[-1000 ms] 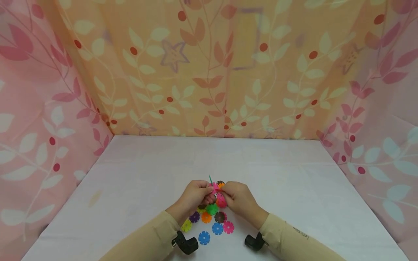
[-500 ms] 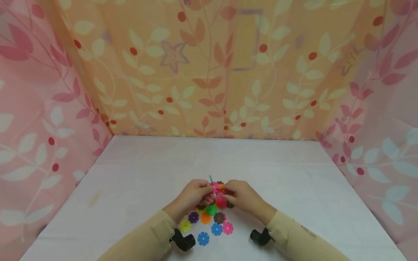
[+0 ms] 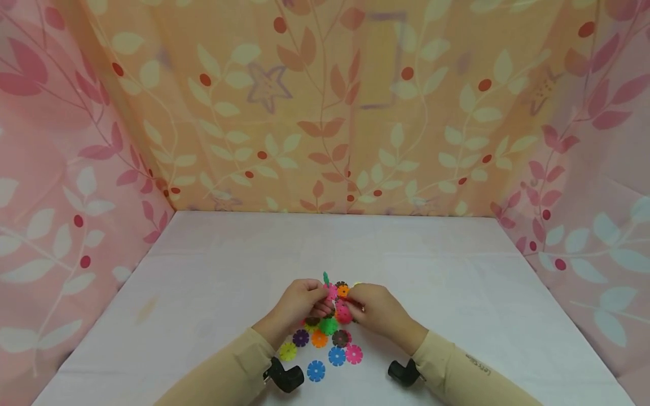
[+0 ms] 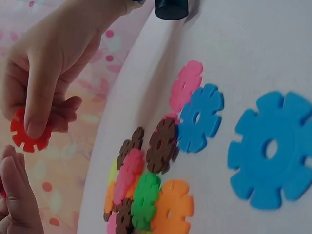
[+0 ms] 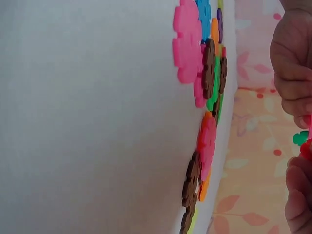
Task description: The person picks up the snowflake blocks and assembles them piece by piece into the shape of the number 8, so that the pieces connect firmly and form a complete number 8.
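My left hand (image 3: 302, 301) pinches a pink notched plastic disc (image 3: 332, 292), and a green disc (image 3: 326, 277) sticks up at its far edge. A red notched disc (image 4: 19, 136) is between the thumb and fingers of my right hand (image 3: 383, 313), held close beside the left hand's pieces. In the right wrist view the red disc (image 5: 307, 149) overlaps the pink one, and fingers hide most of both. Below the hands, loose discs lie on the white table, among them a pink-red one (image 3: 343, 313) and a green one (image 3: 329, 326).
Nearer the body lie two blue discs (image 3: 316, 371), a pink disc (image 3: 354, 354), an orange disc (image 3: 319, 339), a purple disc (image 3: 301, 338) and a yellow disc (image 3: 288, 352). Brown discs (image 3: 341, 339) overlap others in the pile. Patterned cloth (image 3: 325, 113) walls the table's back and sides.
My right hand has shifted slightly right, its fingers re-placing themselves on the red disc. The green disc by my left hand has turned from edge-on to show more of its face.
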The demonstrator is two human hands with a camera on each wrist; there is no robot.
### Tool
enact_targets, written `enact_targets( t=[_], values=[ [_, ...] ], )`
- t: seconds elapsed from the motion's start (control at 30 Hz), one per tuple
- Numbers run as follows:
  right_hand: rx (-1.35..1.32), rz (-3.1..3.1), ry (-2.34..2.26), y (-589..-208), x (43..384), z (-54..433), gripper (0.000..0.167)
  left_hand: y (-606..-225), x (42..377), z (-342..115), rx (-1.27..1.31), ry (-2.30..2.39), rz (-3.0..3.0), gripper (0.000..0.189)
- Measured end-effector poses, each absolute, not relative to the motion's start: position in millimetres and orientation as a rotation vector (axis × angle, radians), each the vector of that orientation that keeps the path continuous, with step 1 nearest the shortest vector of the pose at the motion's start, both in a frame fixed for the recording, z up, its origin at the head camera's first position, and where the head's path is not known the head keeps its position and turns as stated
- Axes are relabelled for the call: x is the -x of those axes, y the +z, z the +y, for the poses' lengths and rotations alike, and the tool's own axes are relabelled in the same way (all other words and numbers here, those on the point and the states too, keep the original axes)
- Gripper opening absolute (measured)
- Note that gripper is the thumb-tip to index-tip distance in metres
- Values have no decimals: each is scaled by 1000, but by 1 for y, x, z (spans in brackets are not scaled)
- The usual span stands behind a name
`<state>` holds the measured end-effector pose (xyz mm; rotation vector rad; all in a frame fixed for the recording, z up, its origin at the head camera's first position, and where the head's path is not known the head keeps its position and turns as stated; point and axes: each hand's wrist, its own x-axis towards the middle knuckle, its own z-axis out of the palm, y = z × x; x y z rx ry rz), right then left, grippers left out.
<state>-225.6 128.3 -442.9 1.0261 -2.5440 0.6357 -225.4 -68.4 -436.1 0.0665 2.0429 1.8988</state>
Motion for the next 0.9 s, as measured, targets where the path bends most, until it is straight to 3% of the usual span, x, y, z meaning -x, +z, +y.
enact_targets(
  t=[0.7, 0.9],
  values=[
    [-985, -2647, 624, -431, 225, 123, 3, -435, 223, -69, -50, 1925, 1980, 35],
    [-963, -2677, 622, -431, 223, 123, 9, -437, 223, -69, -39, 1923, 1971, 34]
  ],
)
